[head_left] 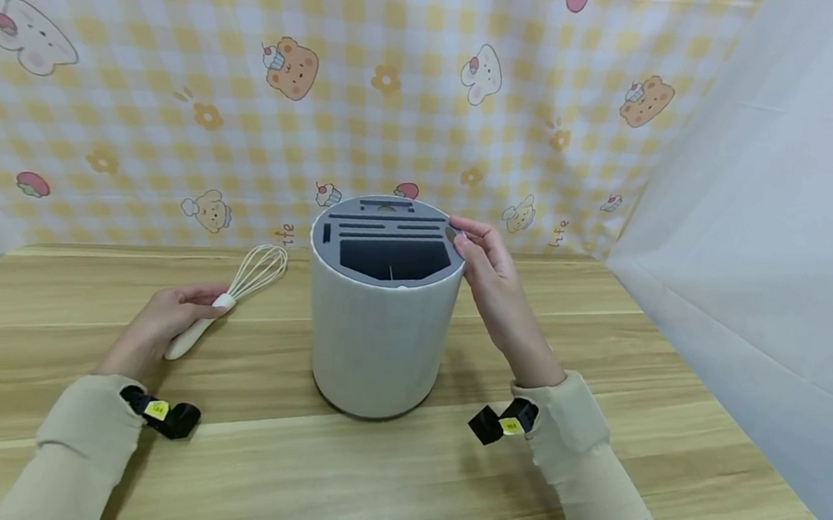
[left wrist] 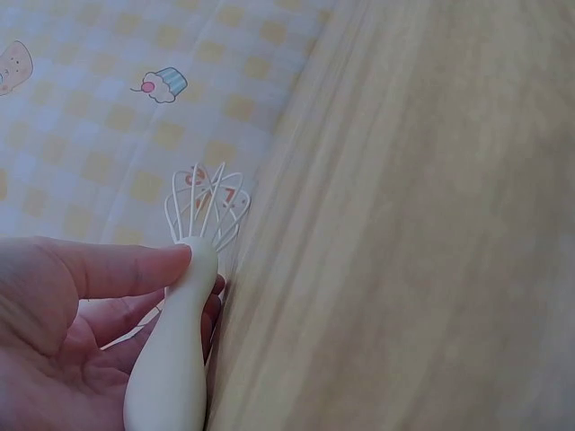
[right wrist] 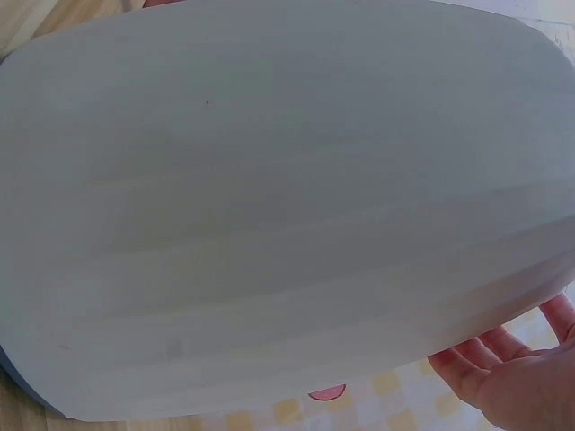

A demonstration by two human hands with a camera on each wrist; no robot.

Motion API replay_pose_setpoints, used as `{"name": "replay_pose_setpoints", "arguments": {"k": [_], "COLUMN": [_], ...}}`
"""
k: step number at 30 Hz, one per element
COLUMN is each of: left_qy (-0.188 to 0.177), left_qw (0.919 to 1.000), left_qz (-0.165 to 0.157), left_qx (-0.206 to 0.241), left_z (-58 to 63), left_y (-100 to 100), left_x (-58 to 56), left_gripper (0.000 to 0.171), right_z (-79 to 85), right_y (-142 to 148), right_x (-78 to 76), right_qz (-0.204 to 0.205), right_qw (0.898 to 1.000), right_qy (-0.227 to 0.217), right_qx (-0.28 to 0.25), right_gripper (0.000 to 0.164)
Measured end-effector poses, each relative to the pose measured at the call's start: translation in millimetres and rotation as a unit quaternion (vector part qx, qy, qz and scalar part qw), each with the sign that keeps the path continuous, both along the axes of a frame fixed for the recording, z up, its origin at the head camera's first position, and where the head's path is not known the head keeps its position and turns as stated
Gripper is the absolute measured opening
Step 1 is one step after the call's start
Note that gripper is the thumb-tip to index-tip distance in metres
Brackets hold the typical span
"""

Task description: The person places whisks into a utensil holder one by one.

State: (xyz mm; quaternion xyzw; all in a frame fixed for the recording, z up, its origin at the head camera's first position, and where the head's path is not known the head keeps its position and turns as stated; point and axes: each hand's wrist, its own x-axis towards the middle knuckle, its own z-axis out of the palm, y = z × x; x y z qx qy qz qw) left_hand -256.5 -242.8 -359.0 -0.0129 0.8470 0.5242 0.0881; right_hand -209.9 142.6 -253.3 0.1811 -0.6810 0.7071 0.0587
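My left hand (head_left: pixel 166 316) holds a cream-white whisk (head_left: pixel 192 338) by the neck of its handle, low over the wooden table. The whisk's wire loops point away, toward the back right. In the left wrist view, the thumb lies on one side of the whisk handle (left wrist: pixel 175 359), with fingertips showing past the other. A white, round knife block (head_left: pixel 387 346) stands upright at the centre, its grey top cut with slots and one large opening. At its right edge my right hand (head_left: pixel 491 274) grips the rim with thumb and fingers. The right wrist view is mostly filled by its smooth side (right wrist: pixel 287 197).
The wood-grain table (head_left: pixel 319 495) runs back to a yellow checked cloth (head_left: pixel 403 119) with cartoon prints, hanging close behind the knife block. A white sheet (head_left: pixel 772 200) borders the table on the right.
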Motion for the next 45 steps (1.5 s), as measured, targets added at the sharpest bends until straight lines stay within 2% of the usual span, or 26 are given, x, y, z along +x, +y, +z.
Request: {"name": "replay_pose_setpoints", "arguments": {"k": [8,22,27,31,35,39,41,45], "left_qy": [0.002,-0.005,0.007,0.029,0.063,0.113,0.141,0.191], "left_qw": [1.0000,0.9976,0.9968,0.9944,0.9854,0.9667,0.9505,0.9122], "left_qz": [0.002,0.009,0.015,0.020,0.035,0.041,0.040,0.035], "left_qx": [0.007,0.069,0.079,0.100,0.155,0.226,0.274,0.361], "left_z": [0.0,7.1,16.4,30.2,47.6,64.8,73.5,92.8], "left_y": [0.2,5.0,8.6,14.5,22.6,34.5,42.0,57.9], "left_x": [0.8,5.7,6.1,8.5,14.5,23.2,28.7,41.1], "left_gripper": [0.061,0.063,0.060,0.061,0.051,0.031,0.027,0.028], "right_z": [-0.1,-1.8,-1.9,-1.7,-1.6,-1.5,-1.4,-1.3], "right_y": [0.6,0.6,0.6,0.2,0.1,0.3,0.1,-0.3], "right_x": [0.0,-1.7,-1.7,-1.2,-0.7,-0.4,-0.2,-0.1], "right_qz": [-0.003,-0.008,-0.009,-0.010,-0.011,-0.011,-0.011,-0.012], "right_qw": [1.000,1.000,1.000,1.000,1.000,1.000,1.000,1.000], "right_qy": [-0.002,-0.006,-0.004,-0.002,-0.002,0.000,0.001,0.002], "right_qx": [0.003,0.009,0.007,0.008,0.010,0.009,0.008,0.007], "right_gripper": [0.034,0.034,0.034,0.034,0.035,0.035,0.035,0.034]}}
